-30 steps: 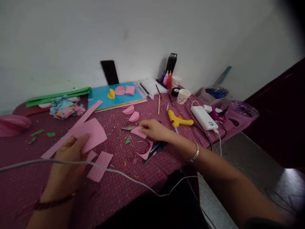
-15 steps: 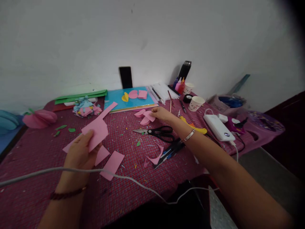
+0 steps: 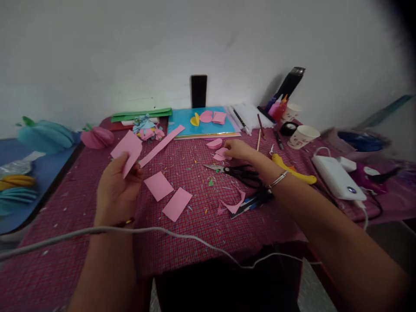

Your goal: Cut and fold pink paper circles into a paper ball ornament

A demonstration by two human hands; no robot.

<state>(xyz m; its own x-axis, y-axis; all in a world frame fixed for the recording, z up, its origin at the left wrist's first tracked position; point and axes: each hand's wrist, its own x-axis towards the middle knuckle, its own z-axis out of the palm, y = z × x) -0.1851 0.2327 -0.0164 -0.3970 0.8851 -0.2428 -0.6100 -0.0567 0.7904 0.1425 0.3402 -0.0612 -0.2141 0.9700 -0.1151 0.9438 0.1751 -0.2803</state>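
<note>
My left hand (image 3: 117,190) is raised above the table with its fingers closed on a pink paper sheet (image 3: 127,150). My right hand (image 3: 238,150) reaches across the red checked tablecloth (image 3: 195,225) and its fingertips rest on pink half-circle cut-outs (image 3: 219,152) beside another pink half-circle (image 3: 214,143). Black-handled scissors (image 3: 237,171) lie just in front of that hand. Two pink paper rectangles (image 3: 158,185) (image 3: 177,204) and a long pink strip (image 3: 162,145) lie flat on the cloth.
A curved pink offcut (image 3: 234,205) lies by a pen. A blue paper stack (image 3: 201,122), phone (image 3: 199,91), paper cups (image 3: 300,136), yellow glue gun (image 3: 292,170), white power bank (image 3: 338,177) and a grey cable (image 3: 162,232) crowd the table. Paper fruit shapes (image 3: 45,135) sit left.
The view has swung left. My left hand lifted the pink sheet up off the table. My right hand left the near cut-out area and now stays on the half-circles farther back.
</note>
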